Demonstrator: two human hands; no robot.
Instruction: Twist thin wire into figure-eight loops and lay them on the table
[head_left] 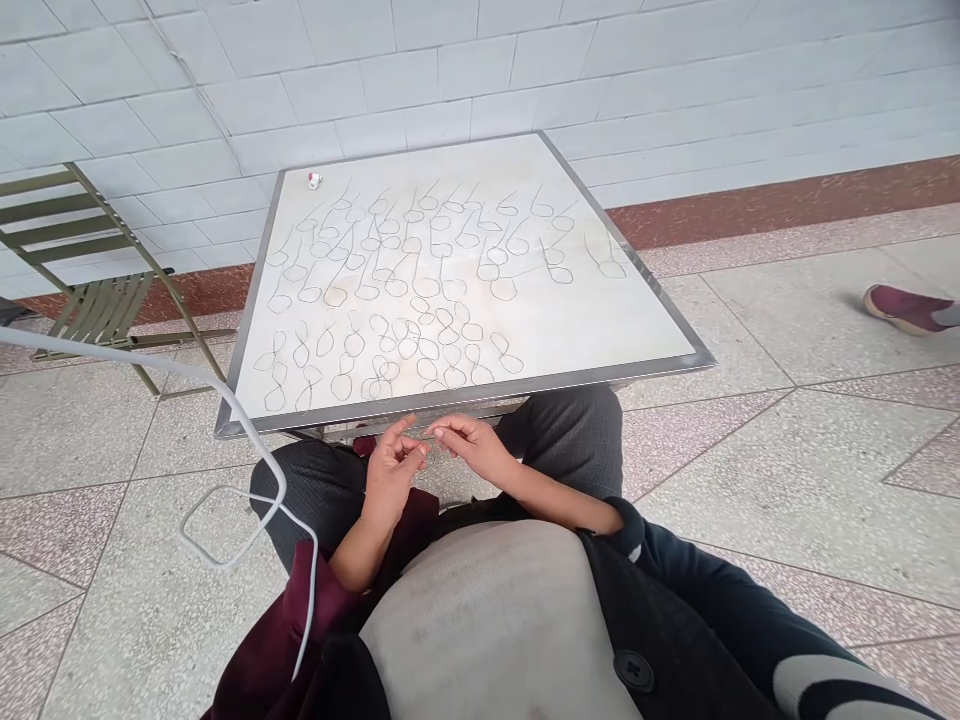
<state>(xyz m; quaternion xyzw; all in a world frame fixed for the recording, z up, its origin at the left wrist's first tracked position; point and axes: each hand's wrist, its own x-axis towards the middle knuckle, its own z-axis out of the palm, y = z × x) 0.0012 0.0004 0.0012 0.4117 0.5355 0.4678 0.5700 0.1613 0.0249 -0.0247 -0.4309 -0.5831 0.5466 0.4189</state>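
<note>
Over my lap, just below the table's near edge, my left hand (390, 465) and my right hand (472, 447) meet at the fingertips. Both are closed in a pinch, with the left forefinger raised. Between them runs a very fine piece that looks like thin wire; its shape is too small to make out. Many thin bent wires lie on the white table (600, 330). Toward the far side, the wires (502, 290) have one round loop with loose ends. Nearer me, wires (341, 385) are twisted into figure-eight shapes.
A small red and white object (314, 181) sits at the table's far left corner. A slatted folding chair (105, 300) stands left. A pale cable (247, 430) hangs across the left side. Behind the table is a tiled wall (405, 75). Another person's shoe (907, 308) shows at far right.
</note>
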